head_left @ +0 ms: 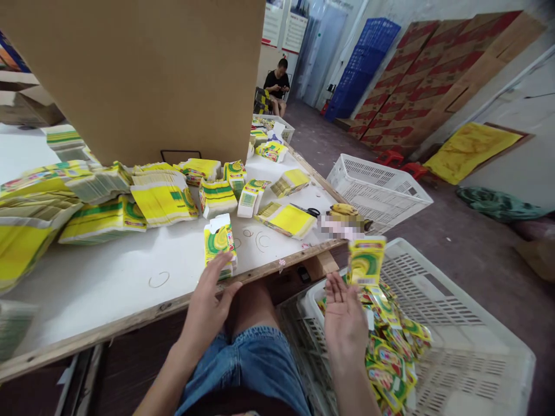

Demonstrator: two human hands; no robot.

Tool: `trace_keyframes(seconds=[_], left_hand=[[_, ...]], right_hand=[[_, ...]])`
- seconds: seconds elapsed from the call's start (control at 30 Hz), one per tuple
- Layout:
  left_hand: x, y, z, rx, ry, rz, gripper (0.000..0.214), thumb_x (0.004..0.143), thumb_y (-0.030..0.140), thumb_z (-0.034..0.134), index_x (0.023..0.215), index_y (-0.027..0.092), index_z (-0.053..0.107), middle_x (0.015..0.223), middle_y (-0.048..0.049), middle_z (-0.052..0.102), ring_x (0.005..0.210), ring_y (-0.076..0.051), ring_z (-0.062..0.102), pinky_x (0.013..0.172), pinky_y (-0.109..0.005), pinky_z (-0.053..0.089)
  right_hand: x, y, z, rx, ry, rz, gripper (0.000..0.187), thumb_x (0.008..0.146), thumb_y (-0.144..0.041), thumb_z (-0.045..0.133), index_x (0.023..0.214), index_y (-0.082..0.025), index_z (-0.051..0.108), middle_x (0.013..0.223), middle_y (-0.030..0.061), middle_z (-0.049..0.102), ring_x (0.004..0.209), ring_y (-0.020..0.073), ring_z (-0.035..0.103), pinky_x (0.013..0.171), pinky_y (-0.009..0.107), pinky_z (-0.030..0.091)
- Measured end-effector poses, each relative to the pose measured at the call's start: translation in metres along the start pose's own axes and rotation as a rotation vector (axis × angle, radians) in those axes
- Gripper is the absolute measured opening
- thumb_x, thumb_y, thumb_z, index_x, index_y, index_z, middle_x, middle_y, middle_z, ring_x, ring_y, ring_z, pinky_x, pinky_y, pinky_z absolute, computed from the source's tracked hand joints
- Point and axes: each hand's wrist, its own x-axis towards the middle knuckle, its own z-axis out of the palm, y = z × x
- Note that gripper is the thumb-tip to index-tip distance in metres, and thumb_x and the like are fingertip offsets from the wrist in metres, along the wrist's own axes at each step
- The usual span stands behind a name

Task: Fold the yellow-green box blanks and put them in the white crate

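My left hand (212,297) rests its fingertips against the front of a small yellow-and-green carton (219,240) near the table's front edge. The carton has a white top edge, and my thumb is held apart from the fingers. On the right, my right hand (346,318) is palm up with fingers stretched out. A yellow-and-green packet (366,263), slightly blurred, is upright just beyond its fingertips and thumb, apparently loose. Below it, many similar packets (390,352) lie heaped in a white plastic crate (459,312).
Bundles of flat yellow packaging (162,199) line the white table (117,277) before a large cardboard box (173,75). Scissors (313,212) and bananas (344,210) lie at the right edge. Another white crate (377,185) stands beyond. A person (277,84) sits at the back.
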Motion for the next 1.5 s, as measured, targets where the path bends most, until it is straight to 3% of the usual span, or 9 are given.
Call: trace_keyframes(seconds=[0.1,0.27,0.47,0.6,0.73,0.83,0.93,1.1,1.5], left_hand=[[0.009,-0.024,-0.008,0.216,0.114,0.089,0.049,0.091,0.027,0.06,0.138,0.018,0.053,0.146,-0.0157,0.055,0.143,-0.031,0.043,0.12,-0.054,0.032],[0.018,-0.045,-0.021,0.323,0.064,0.122,0.027,0.095,0.028,0.056,0.113,0.017,0.072,0.125,-0.013,0.072,0.121,-0.031,0.065,0.109,-0.053,0.048],[0.004,-0.015,-0.024,0.214,0.353,0.337,0.023,0.094,0.013,0.055,0.107,0.018,0.073,0.105,-0.0068,0.08,0.1,-0.023,0.075,0.095,-0.038,0.06],[-0.012,0.016,-0.003,0.036,0.142,0.696,0.024,0.095,0.01,0.052,0.106,0.017,0.072,0.103,-0.0066,0.08,0.108,-0.022,0.072,0.099,-0.036,0.059],[-0.02,0.023,0.015,-0.082,-0.021,0.774,0.022,0.093,0.007,0.054,0.108,0.013,0.07,0.098,-0.0103,0.08,0.11,-0.022,0.072,0.098,-0.037,0.059],[-0.023,0.021,0.018,-0.204,-0.051,0.621,0.029,0.089,0.008,0.061,0.115,0.017,0.07,0.116,-0.0129,0.075,0.122,-0.026,0.064,0.104,-0.041,0.055],[-0.025,0.022,0.017,-0.437,-0.015,0.215,0.039,0.091,0.02,0.063,0.131,0.02,0.063,0.138,-0.0157,0.063,0.13,-0.028,0.058,0.109,-0.042,0.049],[-0.026,0.021,0.018,-0.912,-0.254,-0.329,0.054,0.086,0.054,0.065,0.125,0.017,0.069,0.122,-0.0158,0.073,0.116,-0.036,0.066,0.096,-0.043,0.056],[-0.023,0.028,0.023,-1.214,-0.429,-0.444,0.056,0.076,0.048,0.079,0.124,0.021,0.07,0.124,-0.0133,0.072,0.118,-0.033,0.064,0.104,-0.042,0.048]], right_hand=[[-0.008,0.007,0.0,-0.015,-0.046,0.19,0.037,0.069,-0.043,0.084,0.092,-0.019,0.068,0.09,0.005,0.075,0.082,0.0186,0.07,0.074,0.033,0.056],[-0.036,0.015,0.019,-0.032,-0.229,0.306,0.029,0.068,-0.039,0.088,0.085,-0.02,0.073,0.072,-0.0018,0.07,0.062,0.0096,0.059,0.058,0.02,0.049],[-0.051,0.011,0.034,-0.057,-0.37,0.424,0.043,0.075,-0.058,0.078,0.088,-0.017,0.078,0.075,0.005,0.075,0.063,0.0122,0.062,0.058,0.022,0.049],[-0.059,0.009,0.039,-0.015,-0.405,0.448,0.045,0.075,-0.059,0.077,0.094,-0.018,0.078,0.087,0.0078,0.078,0.072,0.0177,0.067,0.062,0.027,0.052],[-0.058,0.01,0.035,-0.054,-0.375,0.426,0.032,0.068,-0.04,0.087,0.092,-0.02,0.077,0.087,0.0045,0.077,0.076,0.0199,0.069,0.071,0.031,0.055],[-0.056,0.012,0.029,-0.105,-0.384,0.373,0.032,0.073,-0.043,0.083,0.093,-0.02,0.076,0.091,0.0048,0.077,0.078,0.0195,0.069,0.073,0.03,0.056],[-0.058,0.014,0.027,-0.201,-0.475,0.345,0.031,0.078,-0.045,0.079,0.095,-0.019,0.075,0.091,0.0057,0.077,0.078,0.0194,0.069,0.073,0.03,0.056],[-0.066,0.016,0.031,-0.234,-0.601,0.395,0.028,0.078,-0.042,0.079,0.095,-0.02,0.071,0.083,0.0039,0.077,0.073,0.0192,0.069,0.071,0.031,0.055],[-0.067,0.017,0.03,-0.29,-0.564,0.318,0.024,0.079,-0.04,0.08,0.087,-0.019,0.073,0.086,0.0032,0.075,0.082,0.0181,0.069,0.077,0.028,0.053]])
